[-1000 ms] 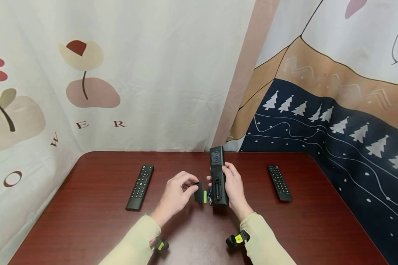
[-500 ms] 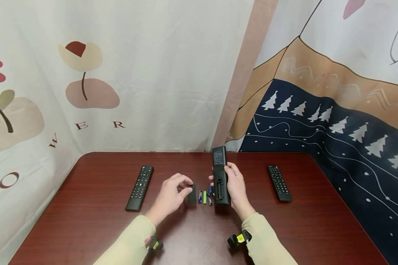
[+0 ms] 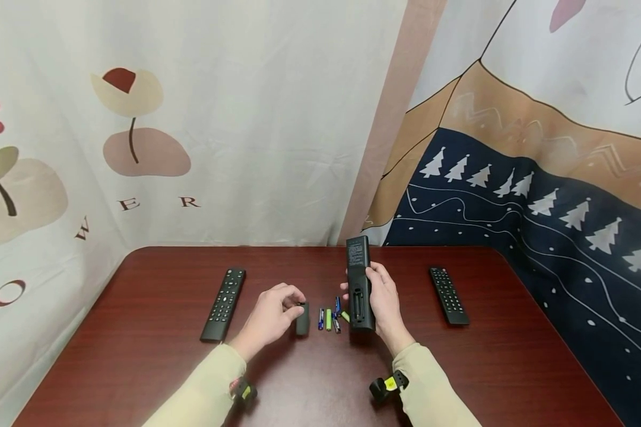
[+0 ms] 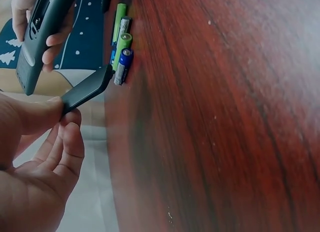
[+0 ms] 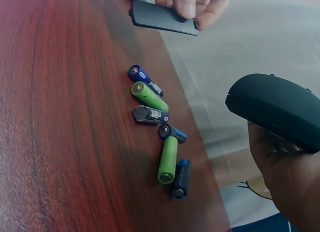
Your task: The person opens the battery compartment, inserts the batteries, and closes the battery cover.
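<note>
In the head view my left hand pinches a flat black battery cover between thumb and fingers. The left wrist view shows the cover held by one end, above the table. My right hand grips a black remote control, its back facing up and its battery compartment uncovered. Between the hands lie several batteries, among them a green battery and a dark blue battery; neither hand touches them.
A second black remote lies face up left of the hands, and a third remote lies at the right. The brown wooden table ends at a printed curtain behind.
My left hand has moved left with the battery cover, away from the remote. The right hand and remote have shifted slightly right, and more of the batteries now show between them.
</note>
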Motion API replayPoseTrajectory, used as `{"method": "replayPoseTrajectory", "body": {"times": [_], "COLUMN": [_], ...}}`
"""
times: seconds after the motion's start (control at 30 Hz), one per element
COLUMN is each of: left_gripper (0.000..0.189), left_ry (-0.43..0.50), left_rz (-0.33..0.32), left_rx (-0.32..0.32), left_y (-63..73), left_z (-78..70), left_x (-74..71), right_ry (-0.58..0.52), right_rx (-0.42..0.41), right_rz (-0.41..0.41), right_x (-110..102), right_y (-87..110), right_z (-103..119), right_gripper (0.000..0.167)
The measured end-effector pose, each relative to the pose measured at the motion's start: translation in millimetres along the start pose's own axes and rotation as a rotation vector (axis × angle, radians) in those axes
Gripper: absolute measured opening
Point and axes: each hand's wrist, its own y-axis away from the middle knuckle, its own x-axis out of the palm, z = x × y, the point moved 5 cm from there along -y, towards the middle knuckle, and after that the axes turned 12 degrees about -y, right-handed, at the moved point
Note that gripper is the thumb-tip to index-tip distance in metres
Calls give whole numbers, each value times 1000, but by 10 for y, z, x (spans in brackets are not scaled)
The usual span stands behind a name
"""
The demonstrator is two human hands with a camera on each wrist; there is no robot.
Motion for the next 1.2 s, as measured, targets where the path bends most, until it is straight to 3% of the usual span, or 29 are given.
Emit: {"method": "replayPoseTrajectory", "body": {"times": [0.87, 1.2], "left_gripper": [18, 18], "left_ry": [-67, -125], "left_rz": [104, 99], "left_rx": [-58, -74], "left_y": [-52, -81], "left_z": [124, 153], "left_x": [53, 52], "right_ry": [45, 11], "right_rx": [-3, -35], "right_rz": [-51, -46], "right_x": [-198, -242], "right_y": [-52, -60], "right_z": [67, 89], "right_gripper": [40, 38]}}
